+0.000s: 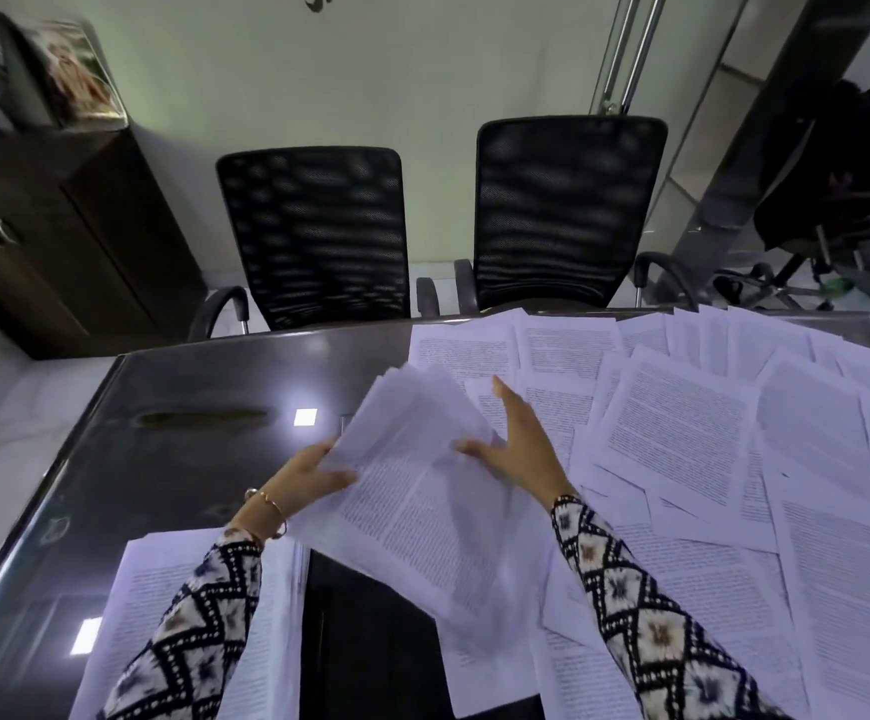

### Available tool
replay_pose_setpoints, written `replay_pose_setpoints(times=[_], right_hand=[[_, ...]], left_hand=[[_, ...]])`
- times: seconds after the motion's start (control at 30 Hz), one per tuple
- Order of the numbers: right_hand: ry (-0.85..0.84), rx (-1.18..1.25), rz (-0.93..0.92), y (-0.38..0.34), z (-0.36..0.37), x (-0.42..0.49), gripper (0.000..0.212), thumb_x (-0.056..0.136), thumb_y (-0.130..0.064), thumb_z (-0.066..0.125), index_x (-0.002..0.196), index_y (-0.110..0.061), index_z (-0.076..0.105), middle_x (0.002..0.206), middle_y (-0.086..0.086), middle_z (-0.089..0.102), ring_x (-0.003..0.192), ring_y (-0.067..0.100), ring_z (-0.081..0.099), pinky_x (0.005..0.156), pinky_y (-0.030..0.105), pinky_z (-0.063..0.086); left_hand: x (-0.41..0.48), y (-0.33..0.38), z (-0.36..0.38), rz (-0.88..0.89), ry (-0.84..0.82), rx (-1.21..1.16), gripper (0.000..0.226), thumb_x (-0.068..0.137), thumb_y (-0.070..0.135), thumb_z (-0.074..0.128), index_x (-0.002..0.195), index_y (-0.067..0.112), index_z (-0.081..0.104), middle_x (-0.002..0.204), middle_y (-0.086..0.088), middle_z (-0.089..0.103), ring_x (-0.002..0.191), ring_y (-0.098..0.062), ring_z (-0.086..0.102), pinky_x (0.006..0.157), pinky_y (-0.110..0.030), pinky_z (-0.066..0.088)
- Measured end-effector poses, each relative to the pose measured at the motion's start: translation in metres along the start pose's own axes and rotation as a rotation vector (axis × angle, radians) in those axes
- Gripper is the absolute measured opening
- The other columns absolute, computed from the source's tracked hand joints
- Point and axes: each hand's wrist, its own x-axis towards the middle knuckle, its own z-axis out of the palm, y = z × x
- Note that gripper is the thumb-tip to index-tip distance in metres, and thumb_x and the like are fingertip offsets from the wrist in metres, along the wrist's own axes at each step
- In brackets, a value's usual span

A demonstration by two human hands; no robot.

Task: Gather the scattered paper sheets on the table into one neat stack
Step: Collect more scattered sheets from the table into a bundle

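Patterned sleeves [646, 621] reach over the dark counter [173, 407]. Left hand [313, 472] pinches the edge of a lifted sheaf [406, 491] of printed sheets; right hand [518, 439], fingers spread, presses its other side. Loose sheets [682, 423] cover the right; a stack [162, 579] lies left. Print too small to read.

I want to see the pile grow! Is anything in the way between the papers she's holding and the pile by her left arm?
Nothing visible blocks the way. The bundle of papers, held in the left hand with the right hand open alongside, sits just right of the pile. Only a strip of bare dark table lies between them.
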Motion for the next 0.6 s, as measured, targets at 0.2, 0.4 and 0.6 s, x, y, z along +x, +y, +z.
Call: replay_pose_setpoints(times=[0.2,0.4,0.6], right_hand=[[-0.161,0.433,0.02,-0.041,-0.037,0.023,0.04,0.073,-0.036,0.078,0.101,-0.011,0.068,0.102,0.009,0.074,0.084,0.016,0.073,0.074,0.029,0.06],[-0.242,0.694,0.033,-0.015,-0.036,0.009,0.034,0.086,-0.021,0.07,0.117,-0.008,0.066,0.113,0.008,0.073,0.102,0.027,0.07,0.084,0.034,0.058],[-0.257,0.674,-0.038,-0.022,-0.044,0.009,0.043,0.086,-0.024,0.072,0.126,-0.013,0.061,0.121,0.007,0.069,0.113,0.023,0.065,0.1,0.038,0.051]], left_hand=[[-0.004,0.031,-0.016,0.146,0.179,-0.473,0.053,0.063,0.05,0.076,0.1,0.013,0.07,0.091,0.0,0.072,0.081,-0.011,0.066,0.075,-0.023,0.054],[-0.005,0.026,0.019,0.09,0.133,-0.819,0.084,0.028,0.059,0.089,0.094,0.009,0.073,0.087,-0.002,0.075,0.076,-0.013,0.071,0.066,-0.026,0.058],[0.013,0.057,0.024,0.2,0.282,-0.43,0.037,0.059,0.03,0.086,0.088,0.015,0.068,0.074,0.01,0.073,0.08,-0.018,0.067,0.068,-0.018,0.056]])
